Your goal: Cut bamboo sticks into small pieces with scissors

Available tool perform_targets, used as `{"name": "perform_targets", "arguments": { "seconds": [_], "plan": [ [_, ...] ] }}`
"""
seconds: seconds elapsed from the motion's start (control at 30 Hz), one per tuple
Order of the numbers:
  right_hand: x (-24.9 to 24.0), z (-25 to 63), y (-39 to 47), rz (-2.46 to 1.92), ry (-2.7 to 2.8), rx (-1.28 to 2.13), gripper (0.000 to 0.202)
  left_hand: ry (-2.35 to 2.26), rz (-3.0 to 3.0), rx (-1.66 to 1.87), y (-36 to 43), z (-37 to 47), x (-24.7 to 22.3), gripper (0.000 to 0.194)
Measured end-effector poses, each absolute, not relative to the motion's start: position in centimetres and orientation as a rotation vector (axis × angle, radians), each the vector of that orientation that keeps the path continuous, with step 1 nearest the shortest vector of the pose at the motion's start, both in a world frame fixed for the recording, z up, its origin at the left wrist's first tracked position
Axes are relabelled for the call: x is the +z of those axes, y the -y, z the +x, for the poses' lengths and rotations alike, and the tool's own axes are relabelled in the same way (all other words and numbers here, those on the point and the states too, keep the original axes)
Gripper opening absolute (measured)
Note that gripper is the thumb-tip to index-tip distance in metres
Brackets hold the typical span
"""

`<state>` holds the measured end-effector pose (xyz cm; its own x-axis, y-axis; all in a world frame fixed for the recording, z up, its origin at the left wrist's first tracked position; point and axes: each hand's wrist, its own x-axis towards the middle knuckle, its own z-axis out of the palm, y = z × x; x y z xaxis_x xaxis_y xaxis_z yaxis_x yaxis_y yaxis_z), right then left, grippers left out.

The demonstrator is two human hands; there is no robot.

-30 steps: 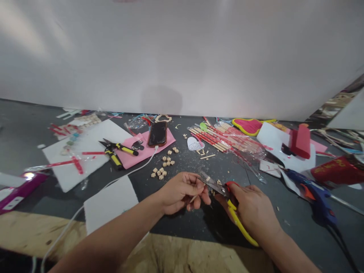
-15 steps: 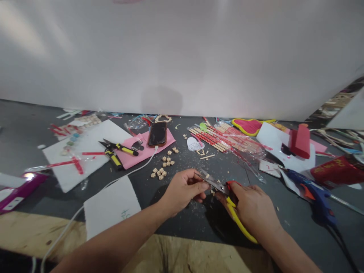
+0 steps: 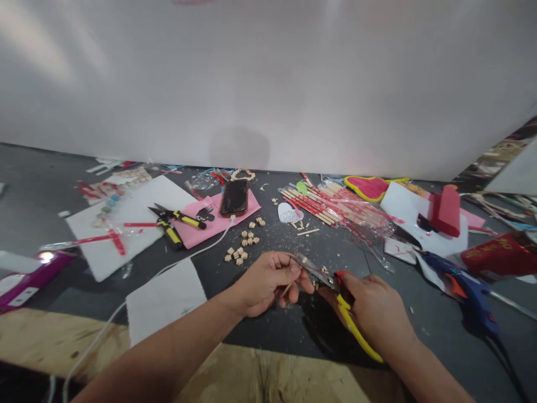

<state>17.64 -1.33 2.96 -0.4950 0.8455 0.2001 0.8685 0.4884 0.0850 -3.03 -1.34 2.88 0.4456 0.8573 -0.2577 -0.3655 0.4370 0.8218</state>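
Over the bench (image 3: 226, 278), the left hand (image 3: 266, 285) pinches a thin stick (image 3: 286, 290) with its fingers nearly together; most of the stick is hidden in the grip, at nine o'clock from the scissors (image 3: 345, 307). The right hand (image 3: 375, 308) wraps the scissors, fingers curled and partly out of sight; I can't tell how far the blades are parted. Small wooden clusters (image 3: 244, 242) sit toward ten o'clock, a cut-off red can (image 3: 497, 254) toward three.
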Motion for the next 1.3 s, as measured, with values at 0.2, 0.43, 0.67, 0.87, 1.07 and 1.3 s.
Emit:
{"name": "perform_targets", "arguments": {
  "seconds": [0.2,0.43,0.67,0.87,1.07,1.3],
  "plan": [
    [3.3,17.4,1.2,-1.520,2.555,-0.156,0.025,-0.766,0.753,0.909,1.1,-2.9,2.9,0.022],
    [3.2,17.4,1.2,-1.513,2.533,-0.123,0.037,-0.847,0.885,0.922,1.4,-2.5,2.6,0.015],
    [3.2,17.5,1.2,-1.508,2.539,-0.174,0.039,-0.957,1.048,0.928,1.5,-2.4,2.7,0.011],
    [2.7,17.4,1.1,-1.538,2.549,-0.139,0.032,-0.992,1.112,0.958,1.4,-1.9,2.4,0.011],
    [2.5,17.5,1.2,-1.465,2.552,-0.111,0.031,-0.945,1.037,0.840,1.7,-2.2,2.9,0.014],
    [2.8,17.6,1.5,-1.454,2.568,-0.145,0.025,-0.820,0.982,0.797,1.5,-2.5,2.3,0.022]
  ]
}}
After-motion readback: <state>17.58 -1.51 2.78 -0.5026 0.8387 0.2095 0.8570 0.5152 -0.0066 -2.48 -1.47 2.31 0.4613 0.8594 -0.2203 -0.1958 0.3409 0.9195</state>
